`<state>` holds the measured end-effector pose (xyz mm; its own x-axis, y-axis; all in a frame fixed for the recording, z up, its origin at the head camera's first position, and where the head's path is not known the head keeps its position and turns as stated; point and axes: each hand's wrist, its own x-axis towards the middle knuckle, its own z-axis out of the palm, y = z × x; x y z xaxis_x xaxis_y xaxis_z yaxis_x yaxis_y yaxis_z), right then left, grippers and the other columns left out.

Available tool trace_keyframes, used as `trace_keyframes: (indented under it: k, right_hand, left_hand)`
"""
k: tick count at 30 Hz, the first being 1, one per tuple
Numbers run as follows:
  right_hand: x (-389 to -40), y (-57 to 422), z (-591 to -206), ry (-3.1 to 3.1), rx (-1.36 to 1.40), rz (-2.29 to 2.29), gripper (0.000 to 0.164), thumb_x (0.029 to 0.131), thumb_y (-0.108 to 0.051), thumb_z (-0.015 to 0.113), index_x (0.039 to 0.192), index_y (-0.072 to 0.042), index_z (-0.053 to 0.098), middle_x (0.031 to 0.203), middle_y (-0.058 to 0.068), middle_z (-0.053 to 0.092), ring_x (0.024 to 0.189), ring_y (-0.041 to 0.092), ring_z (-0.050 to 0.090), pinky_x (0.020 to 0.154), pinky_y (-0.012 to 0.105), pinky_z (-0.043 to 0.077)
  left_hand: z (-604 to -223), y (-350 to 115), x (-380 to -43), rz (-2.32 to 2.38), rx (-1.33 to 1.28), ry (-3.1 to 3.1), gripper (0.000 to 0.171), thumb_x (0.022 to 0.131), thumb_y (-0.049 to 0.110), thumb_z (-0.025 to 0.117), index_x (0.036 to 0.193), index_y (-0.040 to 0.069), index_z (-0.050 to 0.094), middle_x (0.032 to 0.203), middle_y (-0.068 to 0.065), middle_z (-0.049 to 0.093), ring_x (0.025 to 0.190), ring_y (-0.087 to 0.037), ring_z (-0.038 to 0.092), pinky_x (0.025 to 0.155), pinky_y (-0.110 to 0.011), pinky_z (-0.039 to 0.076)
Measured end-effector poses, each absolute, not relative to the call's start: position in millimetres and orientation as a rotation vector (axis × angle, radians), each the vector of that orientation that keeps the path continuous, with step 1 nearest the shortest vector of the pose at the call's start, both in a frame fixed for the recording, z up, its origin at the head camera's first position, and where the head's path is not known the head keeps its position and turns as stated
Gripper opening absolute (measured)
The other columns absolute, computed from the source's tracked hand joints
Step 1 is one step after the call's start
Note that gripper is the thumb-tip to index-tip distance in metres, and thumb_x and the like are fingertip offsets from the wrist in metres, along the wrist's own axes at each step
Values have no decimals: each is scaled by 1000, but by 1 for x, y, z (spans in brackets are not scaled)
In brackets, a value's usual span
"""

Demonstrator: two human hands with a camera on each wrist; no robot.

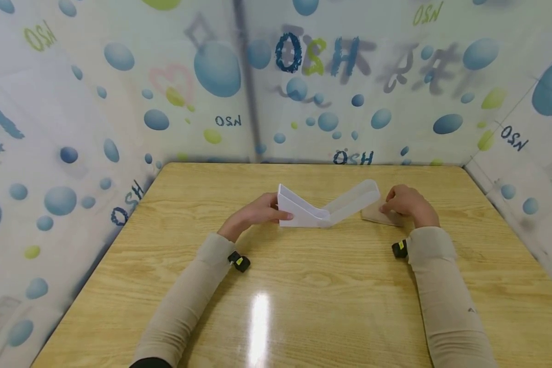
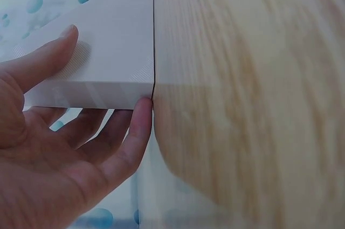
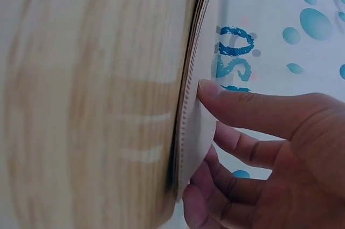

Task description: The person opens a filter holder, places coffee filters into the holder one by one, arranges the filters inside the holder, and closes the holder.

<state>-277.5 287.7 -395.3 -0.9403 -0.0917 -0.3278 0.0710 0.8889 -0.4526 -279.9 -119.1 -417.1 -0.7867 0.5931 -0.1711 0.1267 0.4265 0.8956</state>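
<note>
A white box (image 1: 301, 214) with a clear lid (image 1: 356, 199) swung wide open stands on its side edge at the middle of the table. My left hand (image 1: 262, 208) grips its left end. In the left wrist view the thumb lies across the box's white face (image 2: 118, 40) and the other fingers are at its end. To the right lies a thin stack of tan coffee filters (image 1: 374, 213). My right hand (image 1: 410, 203) pinches it at the outer side. Crimped edges show on the filters (image 3: 198, 118) in the right wrist view, with the thumb on their upper face.
The wood-grain table (image 1: 331, 306) carries a bright light reflection near its front. Behind it and at both sides hang printed curtains (image 1: 267, 117) with blue and green drops. Small black cameras (image 1: 240, 261) are strapped at both wrists.
</note>
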Motion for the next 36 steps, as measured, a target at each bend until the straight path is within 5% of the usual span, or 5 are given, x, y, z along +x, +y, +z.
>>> trace_keyframes:
  k: [36]
  right_hand:
    - [-286,287,-404,2751,-27,-647,32,96,-22,71,107,3,55,98,16,55,87,30,52,71,37,43]
  left_hand:
    - [-414,-118,-278,1335,599,2227,40,98,18,72,135,9,60,132,-13,68,110,-23,65,83,-33,55]
